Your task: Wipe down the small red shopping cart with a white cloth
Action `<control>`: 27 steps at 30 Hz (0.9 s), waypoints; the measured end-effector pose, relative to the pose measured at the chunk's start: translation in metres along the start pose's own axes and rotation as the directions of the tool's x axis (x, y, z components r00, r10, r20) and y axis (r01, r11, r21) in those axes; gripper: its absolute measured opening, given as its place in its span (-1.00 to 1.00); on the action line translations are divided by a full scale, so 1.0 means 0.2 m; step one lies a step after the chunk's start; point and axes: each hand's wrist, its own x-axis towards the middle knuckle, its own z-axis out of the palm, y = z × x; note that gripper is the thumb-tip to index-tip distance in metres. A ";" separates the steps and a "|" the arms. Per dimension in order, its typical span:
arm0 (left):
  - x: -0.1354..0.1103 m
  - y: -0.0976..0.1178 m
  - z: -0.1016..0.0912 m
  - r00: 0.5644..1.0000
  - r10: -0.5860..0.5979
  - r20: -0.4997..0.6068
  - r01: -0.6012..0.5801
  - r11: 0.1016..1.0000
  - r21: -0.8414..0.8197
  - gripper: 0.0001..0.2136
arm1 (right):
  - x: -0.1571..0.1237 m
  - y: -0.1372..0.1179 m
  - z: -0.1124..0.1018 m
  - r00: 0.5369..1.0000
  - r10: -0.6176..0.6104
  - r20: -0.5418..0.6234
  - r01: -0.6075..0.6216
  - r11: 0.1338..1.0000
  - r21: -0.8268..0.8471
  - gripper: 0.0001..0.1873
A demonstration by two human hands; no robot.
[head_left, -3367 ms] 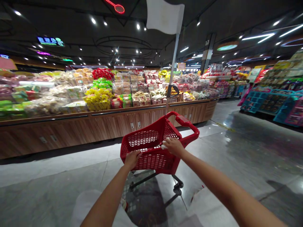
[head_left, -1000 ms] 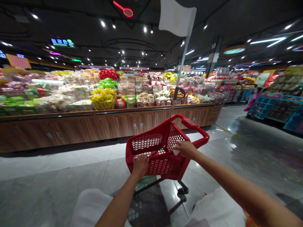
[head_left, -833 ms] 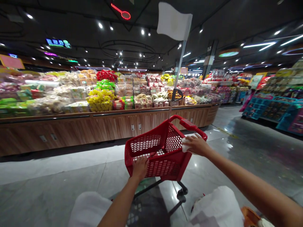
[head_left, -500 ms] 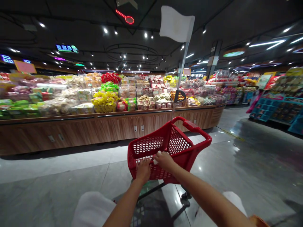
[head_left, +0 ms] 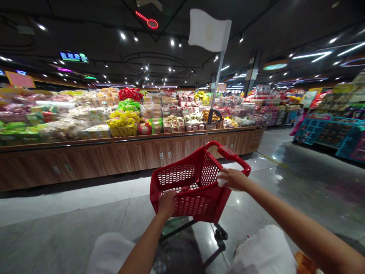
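A red plastic shopping cart (head_left: 186,203) with perforated sides stands right in front of me. My left hand (head_left: 167,204) is wrapped over the near rim of its basket, toward the left end. Farther right, my right hand (head_left: 233,179) pinches a white cloth (head_left: 222,180) and presses it on the rim close to the cart's handle (head_left: 228,152). Whether it is fabric or tissue cannot be made out. Inside the basket, slatted walls and a small red part on the floor show.
Behind the cart runs a long wood-panelled display counter (head_left: 137,154) piled with packaged snacks. A white flag (head_left: 209,30) on a pole rises at the cart's far side. Blue display racks (head_left: 319,131) stand at the right. Grey shiny floor (head_left: 273,201) surrounds the cart.
My right hand has slid with the white cloth along the rim, from beside my left hand to near the handle. My left hand stays on the rim. The view has shifted slightly.
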 end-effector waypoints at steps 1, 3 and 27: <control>0.01 0.01 0.00 1.000 -0.001 0.004 0.001 1.000 0.001 -0.73 | 0.02 -0.02 0.01 1.000 0.011 0.000 -0.011 1.000 -0.016 -0.63; 0.03 0.05 0.01 1.000 -0.019 0.024 0.019 1.000 0.007 -0.73 | 0.09 -0.12 0.07 1.000 -0.002 0.013 0.003 0.999 -0.037 -0.71; 0.04 0.02 0.01 0.999 0.002 0.043 -0.004 0.999 0.046 -0.61 | -0.07 -0.02 0.03 0.994 0.079 -0.078 -0.084 0.995 -0.059 -0.57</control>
